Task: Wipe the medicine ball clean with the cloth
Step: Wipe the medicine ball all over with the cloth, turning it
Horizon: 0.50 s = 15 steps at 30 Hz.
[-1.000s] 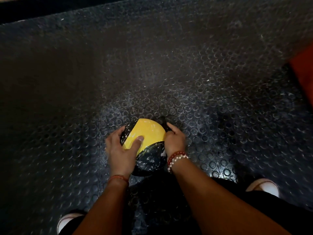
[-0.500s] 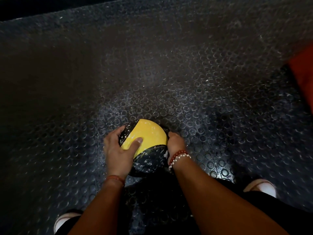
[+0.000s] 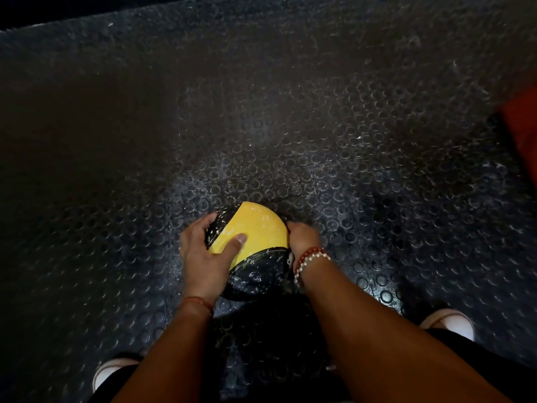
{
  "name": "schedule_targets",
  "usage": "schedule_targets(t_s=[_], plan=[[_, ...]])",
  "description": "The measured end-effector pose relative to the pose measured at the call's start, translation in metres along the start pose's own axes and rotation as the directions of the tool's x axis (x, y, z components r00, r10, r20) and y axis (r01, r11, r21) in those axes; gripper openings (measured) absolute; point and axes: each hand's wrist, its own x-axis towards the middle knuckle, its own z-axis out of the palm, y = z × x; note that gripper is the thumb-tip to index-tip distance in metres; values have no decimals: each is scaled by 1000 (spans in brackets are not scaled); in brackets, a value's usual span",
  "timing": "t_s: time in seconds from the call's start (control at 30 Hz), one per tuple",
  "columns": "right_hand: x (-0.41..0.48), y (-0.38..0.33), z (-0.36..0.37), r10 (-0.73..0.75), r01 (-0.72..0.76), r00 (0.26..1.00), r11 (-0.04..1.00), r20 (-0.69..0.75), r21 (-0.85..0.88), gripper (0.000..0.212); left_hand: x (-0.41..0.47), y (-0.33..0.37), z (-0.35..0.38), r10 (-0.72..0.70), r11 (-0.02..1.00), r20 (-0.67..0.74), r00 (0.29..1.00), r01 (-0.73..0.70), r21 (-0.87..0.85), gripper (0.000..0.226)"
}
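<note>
Studded mat (image 3: 348, 141): medicine ball (image 3: 255, 231) unmoved; right hand (image 3: 303, 239) forefinger now tucked.

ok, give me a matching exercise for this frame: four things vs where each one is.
Things:
1 left hand
2 right hand
3 beaded bracelet
4 red object

Places:
A far right edge of the view
B thumb on the yellow panel of the medicine ball
C round the right wrist
D against the ball's right side

Pairs: 1-B, 2-D, 3-C, 4-A
</note>
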Motion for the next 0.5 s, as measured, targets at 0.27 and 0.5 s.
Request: schedule_targets(t_s=[0.27,0.5], plan=[[-37,31,18,-117,143,968,984,-222,107,27,6,2,-1,-12,1000,-7,1000,12,1,57],[-23,14,18,-295,299,946,954,-137,10,14,5,-1,2,-8,1000,-16,1000,8,-10,56]])
